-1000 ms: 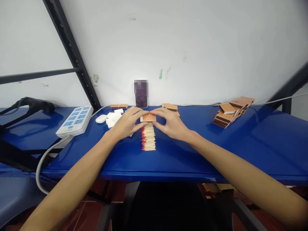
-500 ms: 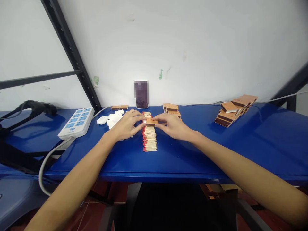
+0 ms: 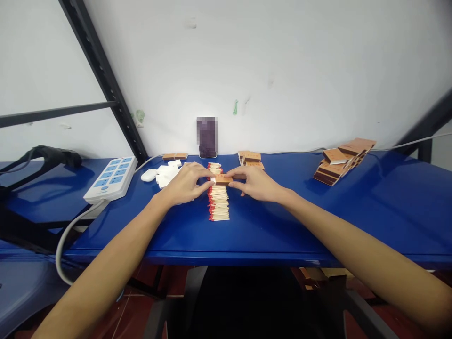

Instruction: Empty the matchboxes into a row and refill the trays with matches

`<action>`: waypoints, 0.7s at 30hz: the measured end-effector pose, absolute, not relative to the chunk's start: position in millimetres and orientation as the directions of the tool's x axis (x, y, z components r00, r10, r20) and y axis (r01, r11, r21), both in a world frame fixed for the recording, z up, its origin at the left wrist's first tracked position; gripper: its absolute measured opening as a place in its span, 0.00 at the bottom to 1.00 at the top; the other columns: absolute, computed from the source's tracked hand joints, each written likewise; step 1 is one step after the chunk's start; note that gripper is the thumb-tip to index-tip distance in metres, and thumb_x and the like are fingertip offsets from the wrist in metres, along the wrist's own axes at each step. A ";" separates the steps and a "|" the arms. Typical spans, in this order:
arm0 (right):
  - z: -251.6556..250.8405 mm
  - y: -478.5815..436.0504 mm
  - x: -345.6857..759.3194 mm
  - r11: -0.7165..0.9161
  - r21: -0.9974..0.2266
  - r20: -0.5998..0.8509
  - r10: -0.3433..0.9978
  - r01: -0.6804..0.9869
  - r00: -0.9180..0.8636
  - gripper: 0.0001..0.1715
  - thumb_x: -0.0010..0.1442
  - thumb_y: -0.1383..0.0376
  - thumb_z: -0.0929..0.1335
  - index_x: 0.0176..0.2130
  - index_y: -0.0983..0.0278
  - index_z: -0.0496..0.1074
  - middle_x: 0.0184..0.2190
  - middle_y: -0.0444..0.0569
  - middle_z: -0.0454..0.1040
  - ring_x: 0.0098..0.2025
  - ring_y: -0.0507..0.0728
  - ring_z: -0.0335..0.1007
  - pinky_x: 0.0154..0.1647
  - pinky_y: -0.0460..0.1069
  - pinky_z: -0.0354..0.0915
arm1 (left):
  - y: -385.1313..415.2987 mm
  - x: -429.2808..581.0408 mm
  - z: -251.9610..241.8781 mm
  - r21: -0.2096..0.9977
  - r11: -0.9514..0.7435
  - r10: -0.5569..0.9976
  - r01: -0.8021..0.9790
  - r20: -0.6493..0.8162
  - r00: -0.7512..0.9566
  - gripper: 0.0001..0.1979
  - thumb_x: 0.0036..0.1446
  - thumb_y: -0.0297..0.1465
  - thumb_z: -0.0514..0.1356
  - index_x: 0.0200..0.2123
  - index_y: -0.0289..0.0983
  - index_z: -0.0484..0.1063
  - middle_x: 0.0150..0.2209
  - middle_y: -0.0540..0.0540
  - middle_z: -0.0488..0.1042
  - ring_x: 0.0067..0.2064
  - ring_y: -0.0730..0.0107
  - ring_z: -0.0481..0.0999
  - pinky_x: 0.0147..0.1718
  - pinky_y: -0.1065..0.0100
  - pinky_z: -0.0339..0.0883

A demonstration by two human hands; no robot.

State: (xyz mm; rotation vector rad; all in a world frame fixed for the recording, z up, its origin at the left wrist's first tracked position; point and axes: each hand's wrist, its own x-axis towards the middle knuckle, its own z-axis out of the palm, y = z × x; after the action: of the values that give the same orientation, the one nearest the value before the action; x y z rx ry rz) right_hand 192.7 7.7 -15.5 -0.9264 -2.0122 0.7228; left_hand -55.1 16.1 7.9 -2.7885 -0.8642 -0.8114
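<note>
Between my two hands a small brown matchbox (image 3: 223,179) is held over a long row of matches (image 3: 219,205). Its white inner tray (image 3: 213,181) sticks out a little at the left end. My left hand (image 3: 186,183) pinches that tray end between thumb and fingers. My right hand (image 3: 257,183) grips the right end of the brown sleeve. The matches lie side by side on the blue table (image 3: 268,230), red heads to the left. Beside my left hand lie several white card pieces (image 3: 166,175), partly hidden by it.
Brown matchboxes stand at the back left (image 3: 175,156) and behind my right hand (image 3: 252,157). A larger pile of matchboxes (image 3: 344,160) leans at the right. A phone (image 3: 207,136) rests against the wall. A white power strip (image 3: 112,179) and a white oval object (image 3: 149,175) lie left.
The matchbox's sleeve and my right hand have shifted slightly right, and a bit more white tray shows at the left end. The view has moved slightly.
</note>
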 end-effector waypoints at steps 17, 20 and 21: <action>10.3 2.6 229.0 0.479 -0.729 0.369 0.876 0.489 -0.309 0.10 0.52 0.64 0.74 0.37 0.61 0.82 0.31 0.48 0.81 0.28 0.58 0.77 0.34 0.58 0.76 | 16.9 -56.7 7.7 0.073 -0.803 0.532 0.592 0.538 0.654 0.11 0.62 0.36 0.57 0.41 0.40 0.78 0.41 0.46 0.82 0.44 0.58 0.76 0.46 0.54 0.65; 20.2 4.5 240.9 0.513 -0.654 0.504 0.843 0.556 -0.185 0.12 0.52 0.61 0.74 0.38 0.62 0.81 0.40 0.51 0.82 0.42 0.63 0.78 0.49 0.61 0.72 | 17.5 -57.3 7.1 0.072 -0.801 0.534 0.594 0.533 0.656 0.11 0.63 0.37 0.57 0.41 0.41 0.78 0.42 0.46 0.82 0.45 0.58 0.76 0.47 0.53 0.64; 23.1 5.8 245.5 0.510 -0.640 0.553 0.825 0.575 -0.116 0.13 0.53 0.61 0.73 0.40 0.63 0.80 0.41 0.52 0.82 0.44 0.63 0.78 0.50 0.61 0.71 | 17.7 -57.5 7.0 0.071 -0.801 0.534 0.594 0.531 0.657 0.11 0.63 0.37 0.57 0.42 0.41 0.78 0.42 0.46 0.81 0.45 0.57 0.76 0.46 0.53 0.64</action>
State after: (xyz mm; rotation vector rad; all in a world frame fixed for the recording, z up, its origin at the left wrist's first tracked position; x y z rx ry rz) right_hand 245.5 5.8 23.1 -1.1710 -1.8059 0.3309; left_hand -57.5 17.7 7.0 -2.7603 -0.9428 -0.8317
